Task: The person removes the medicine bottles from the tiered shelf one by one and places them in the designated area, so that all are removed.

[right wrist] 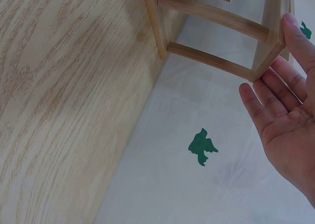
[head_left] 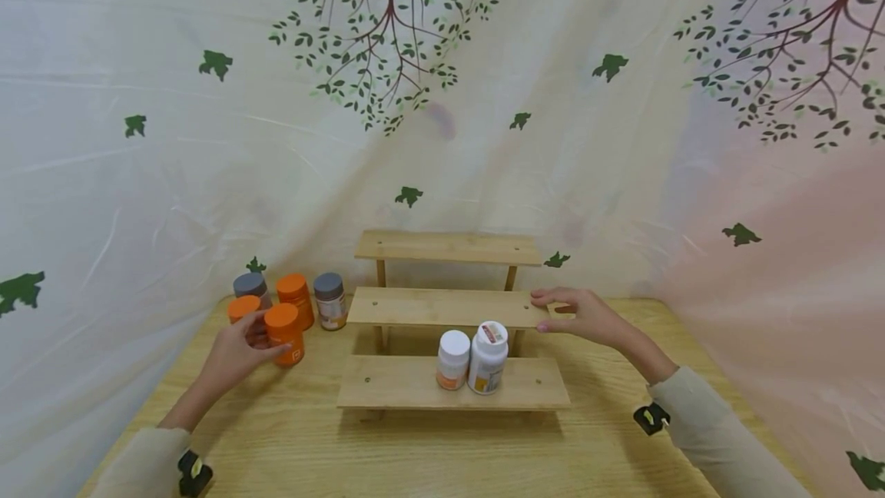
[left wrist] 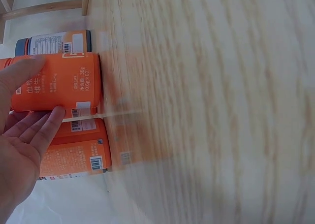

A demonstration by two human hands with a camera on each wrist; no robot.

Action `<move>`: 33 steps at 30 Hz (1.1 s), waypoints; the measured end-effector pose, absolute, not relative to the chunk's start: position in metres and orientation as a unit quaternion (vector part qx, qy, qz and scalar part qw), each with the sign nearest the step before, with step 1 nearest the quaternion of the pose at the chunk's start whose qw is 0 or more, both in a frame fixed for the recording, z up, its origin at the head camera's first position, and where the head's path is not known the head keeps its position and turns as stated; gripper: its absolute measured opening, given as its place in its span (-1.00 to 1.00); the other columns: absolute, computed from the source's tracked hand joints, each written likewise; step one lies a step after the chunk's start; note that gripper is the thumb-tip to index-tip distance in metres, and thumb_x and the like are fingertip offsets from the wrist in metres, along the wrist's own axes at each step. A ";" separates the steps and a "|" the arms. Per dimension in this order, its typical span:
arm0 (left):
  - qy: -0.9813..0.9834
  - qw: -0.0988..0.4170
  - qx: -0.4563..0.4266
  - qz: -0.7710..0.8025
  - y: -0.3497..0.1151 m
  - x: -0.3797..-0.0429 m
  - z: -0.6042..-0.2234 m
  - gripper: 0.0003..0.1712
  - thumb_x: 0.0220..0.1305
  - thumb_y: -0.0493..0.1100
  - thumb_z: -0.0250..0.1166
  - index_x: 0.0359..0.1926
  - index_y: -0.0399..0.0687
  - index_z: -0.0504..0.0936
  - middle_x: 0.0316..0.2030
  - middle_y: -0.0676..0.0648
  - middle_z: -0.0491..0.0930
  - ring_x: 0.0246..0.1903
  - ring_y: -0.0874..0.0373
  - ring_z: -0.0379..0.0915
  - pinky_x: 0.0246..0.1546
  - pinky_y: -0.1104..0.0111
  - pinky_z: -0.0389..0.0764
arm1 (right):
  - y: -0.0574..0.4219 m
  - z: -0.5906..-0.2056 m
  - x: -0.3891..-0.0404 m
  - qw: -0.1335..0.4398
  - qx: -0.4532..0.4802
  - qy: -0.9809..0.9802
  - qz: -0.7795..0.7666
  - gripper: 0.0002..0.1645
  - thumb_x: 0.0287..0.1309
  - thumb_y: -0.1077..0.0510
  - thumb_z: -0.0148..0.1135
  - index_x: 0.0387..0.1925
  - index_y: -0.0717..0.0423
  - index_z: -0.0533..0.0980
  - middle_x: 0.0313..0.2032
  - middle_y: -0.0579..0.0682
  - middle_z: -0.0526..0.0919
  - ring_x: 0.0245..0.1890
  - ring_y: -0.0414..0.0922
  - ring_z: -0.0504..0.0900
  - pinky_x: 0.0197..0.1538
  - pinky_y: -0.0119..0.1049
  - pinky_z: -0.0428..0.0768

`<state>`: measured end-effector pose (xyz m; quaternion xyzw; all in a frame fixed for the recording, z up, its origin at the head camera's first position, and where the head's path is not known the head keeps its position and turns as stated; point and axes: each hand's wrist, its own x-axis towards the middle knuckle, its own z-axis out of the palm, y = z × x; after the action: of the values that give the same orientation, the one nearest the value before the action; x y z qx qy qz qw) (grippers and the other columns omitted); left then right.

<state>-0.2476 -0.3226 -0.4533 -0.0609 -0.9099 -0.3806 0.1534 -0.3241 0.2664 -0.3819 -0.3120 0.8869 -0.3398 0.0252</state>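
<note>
My left hand grips an orange supplement bottle, thumb on one side and fingers on the other. In the left wrist view, that orange bottle shows white print, and another orange bottle stands beside it. My right hand holds the right end of the middle step of a three-step wooden display rack; the right wrist view shows the thumb against the board's edge. Two white bottles, a shorter one and a taller one, stand upright on the lowest step, right of its middle.
Behind my left hand are more bottles: an orange-capped one, an orange one and two grey-lidded ones. A pale curtain with leaf prints surrounds the wooden table at the back and sides.
</note>
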 end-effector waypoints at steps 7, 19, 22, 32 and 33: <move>-0.912 0.144 -0.051 -0.381 -0.324 -0.247 -0.451 -0.19 0.12 -0.16 0.57 0.26 -0.51 0.42 0.04 -0.51 0.63 -0.06 -0.29 0.69 -0.15 0.12 0.77 | 0.266 -0.382 -0.324 0.023 -0.310 0.887 -0.342 -0.46 0.19 0.02 0.46 0.17 0.12 0.63 0.33 0.21 0.53 0.35 0.26 0.47 0.23 0.27 0.56; -0.909 0.159 -0.057 -0.381 -0.324 -0.245 -0.450 -0.22 0.10 -0.17 0.59 0.23 -0.46 0.45 0.02 -0.50 0.64 -0.09 -0.28 0.71 -0.19 0.19 0.78 | 0.266 -0.382 -0.324 0.023 -0.309 0.887 -0.343 -0.45 0.18 0.02 0.47 0.18 0.13 0.63 0.33 0.20 0.53 0.35 0.26 0.47 0.23 0.25 0.57; -0.910 0.159 -0.053 -0.379 -0.324 -0.245 -0.450 -0.22 0.09 -0.16 0.59 0.23 -0.45 0.45 0.02 -0.51 0.64 -0.09 -0.28 0.72 -0.20 0.20 0.78 | 0.266 -0.382 -0.323 0.023 -0.310 0.886 -0.344 -0.45 0.18 0.02 0.47 0.17 0.13 0.63 0.33 0.21 0.53 0.35 0.26 0.47 0.23 0.25 0.57; -0.912 0.172 -0.052 -0.368 -0.331 -0.243 -0.446 -0.23 0.11 -0.14 0.58 0.25 -0.41 0.48 -0.03 -0.43 0.69 -0.16 -0.17 0.74 -0.27 0.47 0.73 | 0.266 -0.383 -0.324 0.018 -0.312 0.887 -0.341 -0.46 0.18 0.02 0.47 0.16 0.12 0.63 0.33 0.21 0.54 0.35 0.26 0.48 0.22 0.24 0.58; -0.912 0.177 -0.053 -0.366 -0.332 -0.243 -0.445 -0.25 0.11 -0.14 0.58 0.23 -0.41 0.50 -0.05 -0.42 0.70 -0.19 -0.13 0.75 -0.29 0.53 0.70 | 0.266 -0.383 -0.324 0.017 -0.312 0.887 -0.341 -0.46 0.18 0.02 0.47 0.16 0.12 0.63 0.33 0.21 0.54 0.35 0.26 0.48 0.22 0.24 0.58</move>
<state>-0.2427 -0.3315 -0.4449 -0.0531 -0.9121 -0.3658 0.1772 -0.3236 0.2660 -0.3825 -0.3115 0.8868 -0.3410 0.0173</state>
